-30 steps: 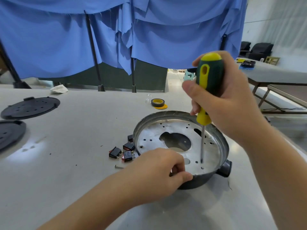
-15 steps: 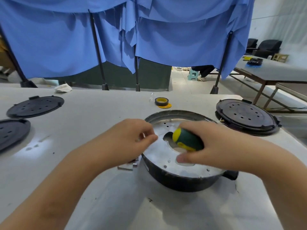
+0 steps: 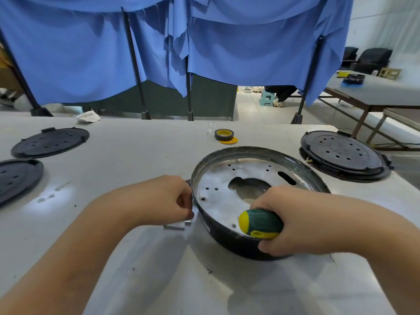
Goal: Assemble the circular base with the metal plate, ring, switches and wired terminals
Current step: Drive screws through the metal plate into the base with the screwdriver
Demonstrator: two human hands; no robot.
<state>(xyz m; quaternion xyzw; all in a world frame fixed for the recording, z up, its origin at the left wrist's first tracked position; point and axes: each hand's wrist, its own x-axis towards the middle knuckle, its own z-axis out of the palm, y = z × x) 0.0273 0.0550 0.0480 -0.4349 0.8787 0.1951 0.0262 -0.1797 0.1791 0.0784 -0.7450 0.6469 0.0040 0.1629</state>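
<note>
The circular black base (image 3: 241, 245) stands on the table with the perforated metal plate (image 3: 218, 192) lying inside it. My right hand (image 3: 293, 219) grips a green and yellow screwdriver (image 3: 261, 222) laid sideways over the base's near rim, and its fingers also curl over that rim. My left hand (image 3: 163, 201) is at the base's left edge with fingers curled, pinching something small that I cannot make out. The switches are hidden behind my left hand. A small metal piece (image 3: 175, 227) lies on the table just below it.
Two black perforated lids (image 3: 51, 142) (image 3: 16, 178) lie at the far left; another lid (image 3: 343, 154) sits on a base at the right. A roll of tape (image 3: 223, 135) stands behind the base. Blue curtains on poles close the table's far side.
My right hand lowered the screwdriver from upright in the plate to sideways on the near rim. My left hand went from the near rim to the left edge, covering the switches.
</note>
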